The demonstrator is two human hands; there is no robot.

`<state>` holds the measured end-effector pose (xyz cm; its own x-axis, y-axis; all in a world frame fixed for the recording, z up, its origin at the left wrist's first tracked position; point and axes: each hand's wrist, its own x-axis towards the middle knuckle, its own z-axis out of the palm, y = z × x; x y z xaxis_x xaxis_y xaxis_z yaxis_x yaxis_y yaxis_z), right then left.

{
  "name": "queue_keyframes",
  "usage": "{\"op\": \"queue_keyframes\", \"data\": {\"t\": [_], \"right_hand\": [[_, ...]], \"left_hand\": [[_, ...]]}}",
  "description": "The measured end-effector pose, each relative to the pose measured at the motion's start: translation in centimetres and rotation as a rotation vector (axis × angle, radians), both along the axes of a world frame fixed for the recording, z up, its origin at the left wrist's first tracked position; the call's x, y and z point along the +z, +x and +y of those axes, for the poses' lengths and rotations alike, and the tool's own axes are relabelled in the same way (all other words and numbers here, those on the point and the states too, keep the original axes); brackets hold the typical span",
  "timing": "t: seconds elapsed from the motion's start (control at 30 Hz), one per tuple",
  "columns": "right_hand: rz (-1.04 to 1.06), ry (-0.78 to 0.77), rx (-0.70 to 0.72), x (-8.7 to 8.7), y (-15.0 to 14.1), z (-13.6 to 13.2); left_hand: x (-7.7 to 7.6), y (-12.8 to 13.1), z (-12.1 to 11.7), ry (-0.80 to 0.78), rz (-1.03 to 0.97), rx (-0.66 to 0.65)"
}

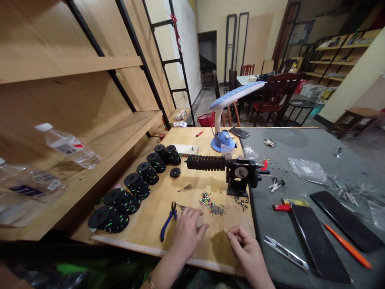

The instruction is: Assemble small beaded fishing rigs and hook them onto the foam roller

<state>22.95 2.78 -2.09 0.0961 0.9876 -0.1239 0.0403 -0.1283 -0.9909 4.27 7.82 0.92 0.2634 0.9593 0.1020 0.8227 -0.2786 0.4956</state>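
Observation:
My left hand [189, 228] lies on the wooden tabletop with its thumb apart from the fingers. Blue-handled pliers [167, 222] are just left of it, and a pointed silver tool [180, 206] shows at its fingertips, partly hidden. My right hand [245, 245] pinches a tiny, pale piece [224, 230], too small to name. Beyond both hands are a heap of multicoloured beads [206, 199], small grey metal pieces [218, 209] and dark metal bits [242, 203]. A black hand-cranked winder [239, 176] carries a row of black discs [206, 163].
Stacks of black foam discs [136, 185] line the left side. A blue lamp [224, 140] stands at the back. On the grey mat [270, 192] lie phones [319, 241], thread snips [285, 251], an orange tool [347, 245] and lighters [282, 207]. Shelving [132, 124] with bottles borders the left.

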Motion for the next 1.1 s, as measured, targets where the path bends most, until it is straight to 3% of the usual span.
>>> {"op": "queue_keyframes", "data": {"t": [0.17,0.37,0.7,1.1], "right_hand": [[0.006,-0.003,-0.048,-0.7,0.0,-0.1],[0.016,0.006,-0.108,0.0,0.0,-0.4],[0.054,0.000,-0.137,0.0,0.4,-1.3],[0.107,0.004,-0.125,0.0,0.8,-2.1]], "left_hand": [[-1.0,0.4,0.7,0.039,-0.105,0.024],[-1.9,2.1,1.9,0.053,-0.087,0.048],[-1.3,2.0,0.6,0.043,-0.047,0.069],[-1.8,4.8,3.7,-0.049,0.111,0.146]]}}
